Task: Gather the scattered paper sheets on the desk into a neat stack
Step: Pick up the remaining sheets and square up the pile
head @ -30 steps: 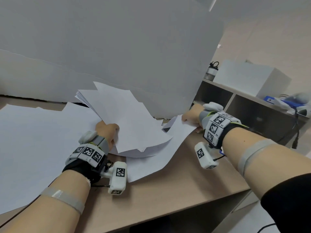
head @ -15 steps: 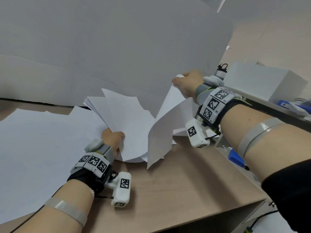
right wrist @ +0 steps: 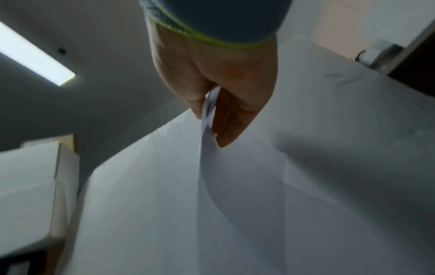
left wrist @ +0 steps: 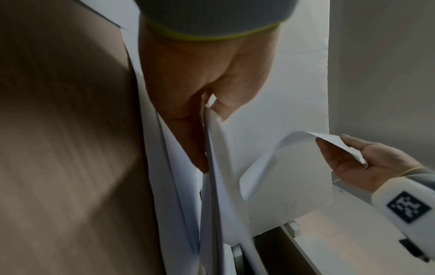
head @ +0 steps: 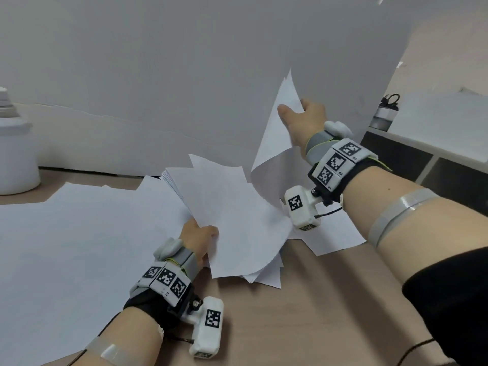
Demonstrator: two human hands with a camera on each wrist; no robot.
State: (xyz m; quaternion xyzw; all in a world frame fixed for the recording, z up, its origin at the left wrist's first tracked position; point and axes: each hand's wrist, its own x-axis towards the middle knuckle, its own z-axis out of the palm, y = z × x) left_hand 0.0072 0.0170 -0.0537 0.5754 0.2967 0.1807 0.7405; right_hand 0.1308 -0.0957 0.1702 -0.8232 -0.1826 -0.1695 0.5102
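Observation:
My left hand (head: 202, 237) (left wrist: 207, 104) grips a loose bundle of white paper sheets (head: 224, 215) (left wrist: 212, 186) by its near left edge, thumb on top, over the wooden desk (head: 303, 313). My right hand (head: 298, 112) (right wrist: 212, 115) pinches the top corner of a single white sheet (head: 274, 136) (right wrist: 235, 186), lifted high above the desk; the sheet hangs curved down toward the bundle. In the left wrist view, the right hand (left wrist: 348, 154) holds that curled sheet (left wrist: 294, 176). Another sheet (head: 332, 233) lies flat under my right wrist.
Large white sheets (head: 79, 233) cover the desk's left side. A grey-white partition board (head: 211, 75) stands along the back. A white cylindrical container (head: 13, 154) sits at far left. To the right are a shelf unit (head: 435, 165) and a bottle (head: 384, 114).
My right hand has pinched a sheet at the desk's right and raised it up and leftward over the bundle. My left hand has kept its grip on the bundle.

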